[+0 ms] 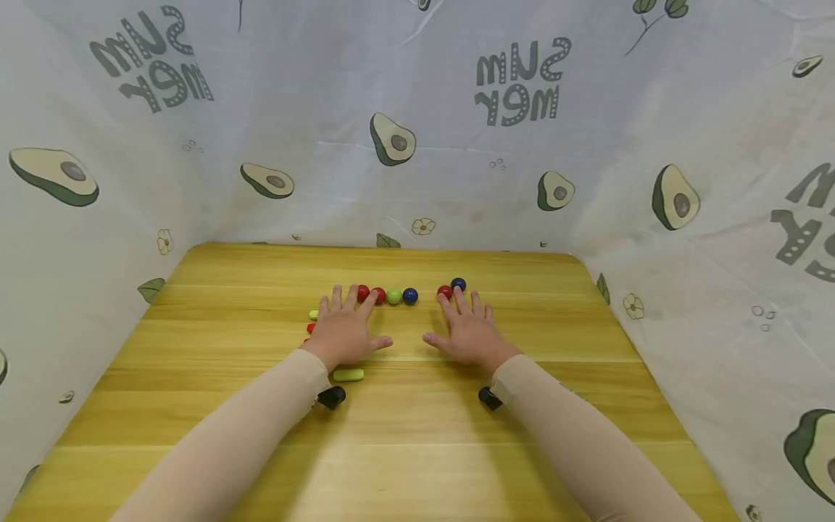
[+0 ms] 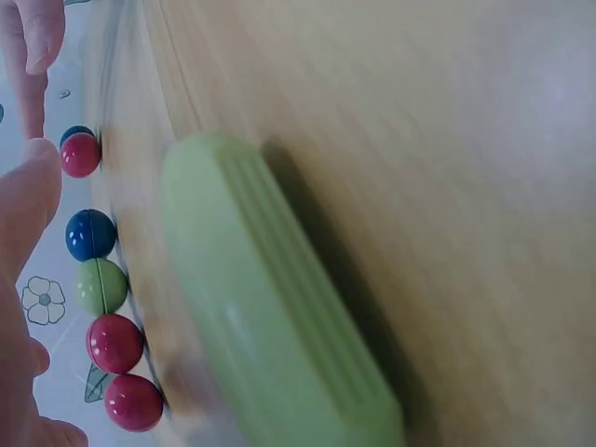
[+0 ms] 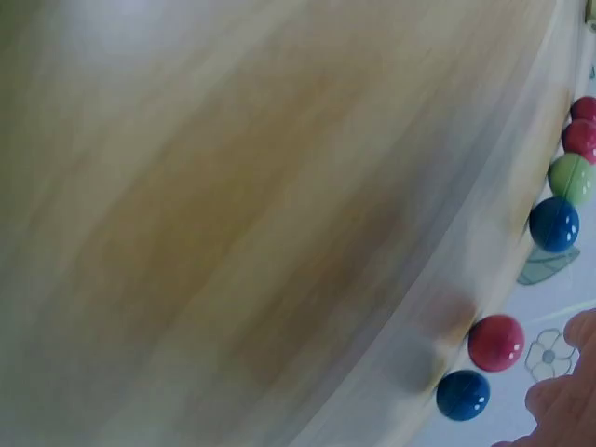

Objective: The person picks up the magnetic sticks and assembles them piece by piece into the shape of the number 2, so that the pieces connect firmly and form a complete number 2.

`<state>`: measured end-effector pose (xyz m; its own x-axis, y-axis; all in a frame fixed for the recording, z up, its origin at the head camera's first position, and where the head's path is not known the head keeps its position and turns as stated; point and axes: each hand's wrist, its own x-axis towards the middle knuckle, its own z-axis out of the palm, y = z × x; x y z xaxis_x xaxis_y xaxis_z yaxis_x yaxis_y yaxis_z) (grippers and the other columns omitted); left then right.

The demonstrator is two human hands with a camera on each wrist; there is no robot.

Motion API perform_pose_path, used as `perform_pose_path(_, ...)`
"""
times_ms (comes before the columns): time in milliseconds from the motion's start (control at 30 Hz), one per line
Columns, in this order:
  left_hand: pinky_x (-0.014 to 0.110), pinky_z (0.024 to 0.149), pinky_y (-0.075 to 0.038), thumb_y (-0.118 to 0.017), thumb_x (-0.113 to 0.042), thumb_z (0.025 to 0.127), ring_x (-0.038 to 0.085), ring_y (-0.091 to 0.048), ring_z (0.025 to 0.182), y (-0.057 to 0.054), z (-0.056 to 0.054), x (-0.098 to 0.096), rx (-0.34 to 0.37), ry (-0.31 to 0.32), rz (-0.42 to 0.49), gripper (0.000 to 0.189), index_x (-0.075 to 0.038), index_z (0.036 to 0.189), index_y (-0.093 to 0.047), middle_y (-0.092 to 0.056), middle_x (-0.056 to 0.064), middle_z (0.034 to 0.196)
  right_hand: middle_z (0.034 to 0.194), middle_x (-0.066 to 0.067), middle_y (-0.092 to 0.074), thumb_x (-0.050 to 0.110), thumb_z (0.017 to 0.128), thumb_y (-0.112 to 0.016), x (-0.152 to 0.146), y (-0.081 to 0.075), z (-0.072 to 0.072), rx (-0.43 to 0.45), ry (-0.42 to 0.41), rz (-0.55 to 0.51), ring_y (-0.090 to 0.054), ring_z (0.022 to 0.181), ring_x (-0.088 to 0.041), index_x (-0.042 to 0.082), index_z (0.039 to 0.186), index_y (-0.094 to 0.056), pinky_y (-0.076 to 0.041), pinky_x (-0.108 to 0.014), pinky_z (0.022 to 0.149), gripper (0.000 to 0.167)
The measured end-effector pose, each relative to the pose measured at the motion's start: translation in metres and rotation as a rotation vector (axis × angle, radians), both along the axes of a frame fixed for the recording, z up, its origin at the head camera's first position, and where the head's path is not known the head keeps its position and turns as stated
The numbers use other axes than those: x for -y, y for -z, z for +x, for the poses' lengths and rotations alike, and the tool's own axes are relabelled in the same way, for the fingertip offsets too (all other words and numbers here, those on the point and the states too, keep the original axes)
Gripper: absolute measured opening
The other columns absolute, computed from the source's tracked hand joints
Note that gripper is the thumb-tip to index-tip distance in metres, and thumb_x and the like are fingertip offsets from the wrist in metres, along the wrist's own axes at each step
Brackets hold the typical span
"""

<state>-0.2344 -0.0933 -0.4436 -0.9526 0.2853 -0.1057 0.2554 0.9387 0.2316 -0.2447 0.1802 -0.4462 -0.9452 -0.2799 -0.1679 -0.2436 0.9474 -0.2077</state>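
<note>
My left hand (image 1: 342,333), palm down with spread fingers, is just behind a row of glossy balls: two red balls (image 1: 378,296), a light green ball (image 1: 394,296) and a blue ball (image 1: 410,296). Farther right, my right hand (image 1: 471,335) has its fingers spread too, its fingertips overlapping a red ball (image 1: 445,291) and a blue ball (image 1: 459,283) in the head view. In the right wrist view its fingers (image 3: 568,400) appear apart from that pair. Neither hand holds anything. A light green ridged stick (image 2: 270,307) lies under the left wrist.
Small red pieces (image 1: 311,328) and a yellow-green piece (image 1: 314,315) lie left of the left hand, partly hidden by it. The wooden table (image 1: 417,464) ends at a white cloth (image 1: 457,174) printed with avocados, along the back and sides.
</note>
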Motion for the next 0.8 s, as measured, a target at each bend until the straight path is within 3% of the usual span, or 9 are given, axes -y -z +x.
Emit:
perform_pose_path(167,0.071,0.127,-0.004,-0.058,-0.074,0.096,0.053,0.001,0.161,0.002,-0.004,0.008,0.006,-0.005,0.004,0.099,-0.021,0.170,-0.018,-0.011,0.022,0.176,0.177,-0.019,0.001,0.068,0.101,-0.052,-0.006,-0.001,-0.002,0.013,0.008,-0.007,0.002,0.161,-0.053,0.016,0.171,-0.011,-0.004,-0.074,0.125,0.096)
perform_pose_path(333,0.071,0.127,-0.010,-0.060,-0.064,0.100,0.055,-0.006,0.160,-0.004,-0.008,0.019,-0.006,0.014,0.024,0.092,-0.016,0.169,-0.023,-0.016,0.025,0.174,0.176,-0.022,-0.001,0.064,0.103,-0.053,-0.014,-0.002,-0.006,0.012,0.001,-0.008,-0.001,0.160,-0.055,0.012,0.170,-0.013,-0.006,-0.074,0.125,0.094)
perform_pose_path(600,0.066,0.126,-0.022,-0.063,-0.042,0.105,0.052,-0.026,0.156,-0.007,-0.016,0.053,-0.058,0.045,0.102,0.070,-0.009,0.162,-0.040,-0.036,0.024,0.167,0.175,-0.026,-0.007,0.056,0.104,-0.058,-0.026,0.003,-0.023,-0.007,0.001,-0.055,-0.011,0.159,-0.055,0.007,0.169,-0.015,-0.013,-0.071,0.126,0.092)
perform_pose_path(800,0.060,0.124,-0.033,-0.062,-0.030,0.107,0.044,-0.042,0.151,-0.004,-0.023,0.077,-0.008,0.030,0.161,0.057,-0.005,0.156,-0.047,-0.048,0.021,0.160,0.174,-0.027,-0.009,0.037,0.106,-0.062,-0.040,0.003,-0.042,-0.025,0.021,-0.129,-0.019,0.159,-0.051,0.008,0.169,-0.018,-0.022,-0.065,0.126,0.082)
